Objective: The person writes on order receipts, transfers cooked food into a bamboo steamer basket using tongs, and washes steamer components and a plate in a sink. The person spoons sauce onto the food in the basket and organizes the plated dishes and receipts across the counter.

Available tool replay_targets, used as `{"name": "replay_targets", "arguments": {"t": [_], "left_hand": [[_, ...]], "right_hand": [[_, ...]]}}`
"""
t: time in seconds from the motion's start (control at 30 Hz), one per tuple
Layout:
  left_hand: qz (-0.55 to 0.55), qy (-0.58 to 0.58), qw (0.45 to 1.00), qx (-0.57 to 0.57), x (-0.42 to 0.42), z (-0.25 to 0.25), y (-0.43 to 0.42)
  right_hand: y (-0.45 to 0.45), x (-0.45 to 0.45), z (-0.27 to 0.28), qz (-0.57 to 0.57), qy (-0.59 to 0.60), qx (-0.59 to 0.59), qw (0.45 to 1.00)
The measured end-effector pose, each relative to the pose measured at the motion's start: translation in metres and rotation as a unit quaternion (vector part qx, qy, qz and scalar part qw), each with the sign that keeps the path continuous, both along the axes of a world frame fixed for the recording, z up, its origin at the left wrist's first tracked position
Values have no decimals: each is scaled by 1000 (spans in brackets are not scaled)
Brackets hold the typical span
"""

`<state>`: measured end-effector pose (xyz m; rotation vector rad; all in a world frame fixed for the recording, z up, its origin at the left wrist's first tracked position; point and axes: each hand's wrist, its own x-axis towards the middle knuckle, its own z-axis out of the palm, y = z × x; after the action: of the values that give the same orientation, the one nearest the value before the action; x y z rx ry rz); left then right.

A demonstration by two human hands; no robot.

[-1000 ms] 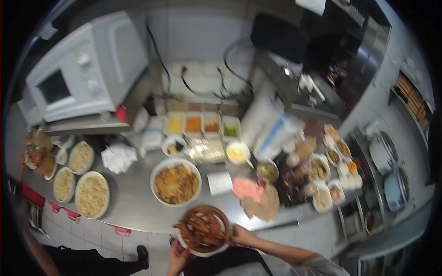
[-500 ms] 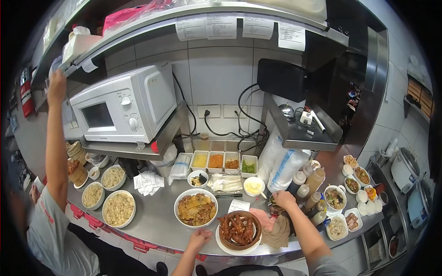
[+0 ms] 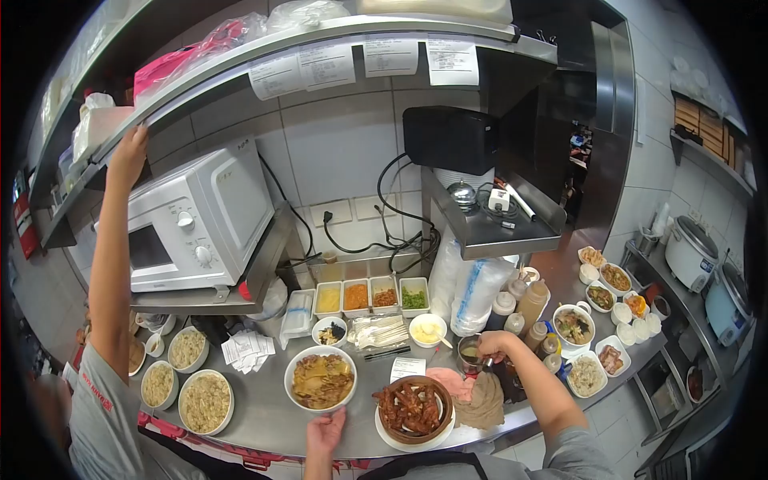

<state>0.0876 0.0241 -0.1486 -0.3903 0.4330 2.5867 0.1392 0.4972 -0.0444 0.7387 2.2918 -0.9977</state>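
No text can be read. Small print is noted on the hanging paper slips [image 3: 390,56], microwave [image 3: 228,200] and a co-worker's grey shirt [image 3: 100,416].

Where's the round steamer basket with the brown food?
In the head view, the round steamer basket sits on a white plate near the counter's front edge, between the left hand and brown cloth.
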Motion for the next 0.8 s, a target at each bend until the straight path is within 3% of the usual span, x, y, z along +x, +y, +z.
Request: {"name": "replay_targets", "arguments": {"t": [0.07, 0.17, 0.2, 0.23, 0.3, 0.37, 0.43, 0.47, 0.53, 0.57, 0.63, 0.7, 0.8], "left_hand": [[16, -19, 998, -55, -8, -3, -19], [58, 1, 990, -131, -11, -5, -29], [41, 28, 990, -131, -12, -13, -31], [37, 20, 990, -135, -7, -5, -27], [24, 16, 987, -160, 4, 8, -14], [7, 39, 979, -198, 14, 15, -3], [21, 86, 957, -276, 23, 19, 4], [39, 119, 934, -334, 29, 18, 6], [46, 133, 899, -416, 36, 9, 3], [48, 147, 878, -452, 38, 4, 1], [46, 150, 871, -465, 44, -5, -1], [45, 166, 865, -472, 46, -13, 2], [41, 195, 852, -484, 47, -17, 8]], "right_hand": [[-6, 8, 6, 25, 27, 52, 998], [-37, 16, 25, -3, -5, 40, 999], [-26, 7, -6, 17, -23, 47, 998], [-36, 13, 9, 48, 41, 52, 997], [-20, -3, -17, 53, -40, 37, 997], [-16, -2, 6, 164, -105, 121, 973], [-23, 13, 48, 287, -30, 240, 927], [-11, 19, 43, 328, 62, 329, 883], [-10, 31, 57, 220, 96, 306, 921], [-5, 37, 55, 217, 165, 298, 915], [-67, 61, 106, 52, 109, 50, 991], [-95, 74, 89, 44, 130, -58, 989], [-152, 86, 73, 148, 163, -60, 974]]}}
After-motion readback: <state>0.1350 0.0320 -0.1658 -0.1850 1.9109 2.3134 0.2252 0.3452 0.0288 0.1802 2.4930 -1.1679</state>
